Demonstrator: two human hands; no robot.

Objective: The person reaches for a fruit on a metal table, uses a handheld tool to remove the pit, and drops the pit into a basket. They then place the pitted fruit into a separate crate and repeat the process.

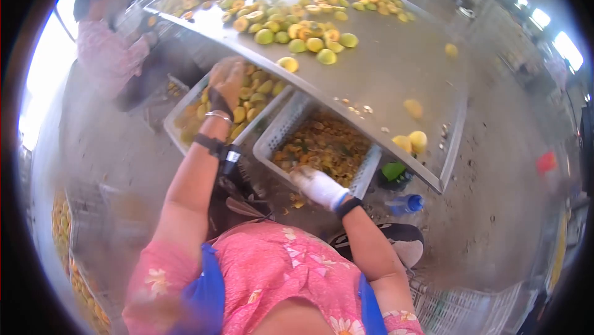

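My left hand (227, 78), bare with a dark band at the wrist, is over the left crate (179, 129), which holds yellow-green fruit (253, 96). Its fingers are blurred and point away from me, so their grip does not show. In a white glove with soiled fingertips, my right hand (318, 186) is at the near edge of the right crate (267, 144). Orange-brown fruit scraps (325, 143) fill that crate. The gloved fingers are curled, and whatever they may hold is hidden.
Above the crates extends a metal table (383, 56) with a raised rim, heaped with halved fruit (297, 28). Loose fruit (417, 142) lies by its near corner. A blue-capped bottle (406, 204) stands to my right. Another person (108, 56) sits at the left.
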